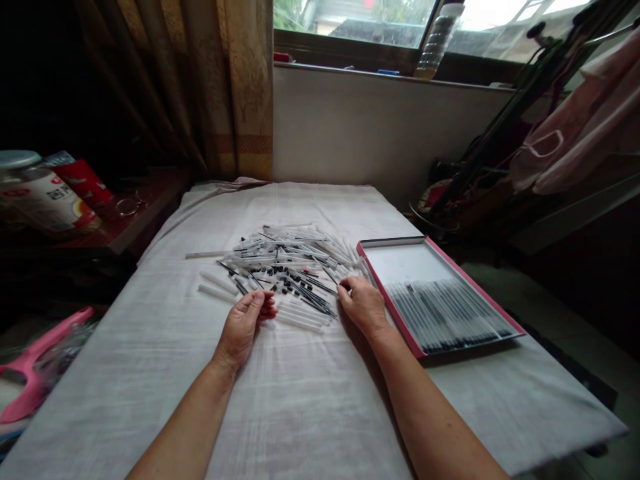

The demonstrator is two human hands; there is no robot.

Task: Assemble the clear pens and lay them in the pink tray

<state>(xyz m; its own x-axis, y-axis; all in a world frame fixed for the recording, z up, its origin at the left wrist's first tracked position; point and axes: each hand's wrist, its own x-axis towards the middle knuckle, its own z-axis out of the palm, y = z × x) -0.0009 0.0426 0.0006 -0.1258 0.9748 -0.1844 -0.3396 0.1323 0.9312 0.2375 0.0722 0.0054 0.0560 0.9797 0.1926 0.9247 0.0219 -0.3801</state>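
A loose heap of translucent plastic pen tubes, thin dark pen refills and small black caps covers the middle of the cloth. At its near left edge, my left hand is closed in a pinch. A dark stick lies by those fingertips, but whether they grip it is unclear. My right hand, beside the box, pinches one end of a thin dark refill that points up and left over the heap. In the pink-rimmed box, filled pens lie side by side in a row.
A white cloth covers the table. On a dark side table at left stand a big jar and a red packet. A pink plastic handle sticks up at the lower left. Pink fabric hangs at right.
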